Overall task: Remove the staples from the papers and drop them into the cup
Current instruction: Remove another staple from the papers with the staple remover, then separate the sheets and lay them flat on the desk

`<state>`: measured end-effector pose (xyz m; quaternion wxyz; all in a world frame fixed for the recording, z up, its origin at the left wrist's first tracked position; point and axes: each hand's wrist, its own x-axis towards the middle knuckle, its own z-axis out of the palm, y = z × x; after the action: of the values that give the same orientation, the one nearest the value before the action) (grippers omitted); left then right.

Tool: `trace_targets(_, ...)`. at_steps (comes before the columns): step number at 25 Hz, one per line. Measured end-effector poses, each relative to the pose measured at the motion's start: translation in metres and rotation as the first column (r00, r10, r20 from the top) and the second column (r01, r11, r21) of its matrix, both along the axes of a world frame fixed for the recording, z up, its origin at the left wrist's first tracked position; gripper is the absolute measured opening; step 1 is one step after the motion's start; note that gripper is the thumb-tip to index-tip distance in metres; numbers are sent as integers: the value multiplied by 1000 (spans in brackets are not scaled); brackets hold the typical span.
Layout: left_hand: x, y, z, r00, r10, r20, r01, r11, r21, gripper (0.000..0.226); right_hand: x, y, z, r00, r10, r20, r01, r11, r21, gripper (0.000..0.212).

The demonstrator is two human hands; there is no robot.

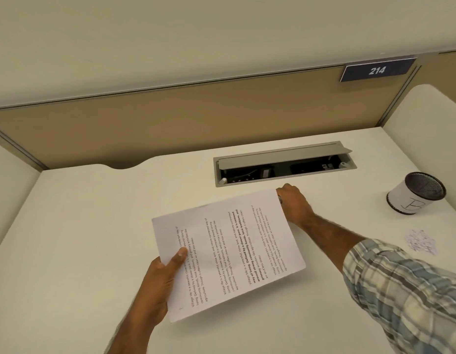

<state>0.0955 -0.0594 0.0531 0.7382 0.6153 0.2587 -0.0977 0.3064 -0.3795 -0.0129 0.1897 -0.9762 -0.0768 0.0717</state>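
Left hand [165, 277] pinches the papers [226, 251] by the near edge, thumb on top, right hand [296, 205] curls at the far corner, grip unclear, cup [416, 194] well right of it across open desk [94, 226].

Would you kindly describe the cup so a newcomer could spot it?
Look at the white desk, near its right edge, right of the open cable hatch. There stands the cup: black mesh wrapped in white paper with a handwritten B.
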Motion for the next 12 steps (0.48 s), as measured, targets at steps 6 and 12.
trace_targets(6, -1, 2, 24, 974, -226, 11, 223, 966, 129, 30, -19, -2, 58, 946, -66, -318, 228, 832, 506, 54)
trace_targets(12, -12, -9, 72, 846, -533, 8, 501, 801, 328, 40, -106, -21, 144, 640, 495, -587, -23, 777, 629, 54)
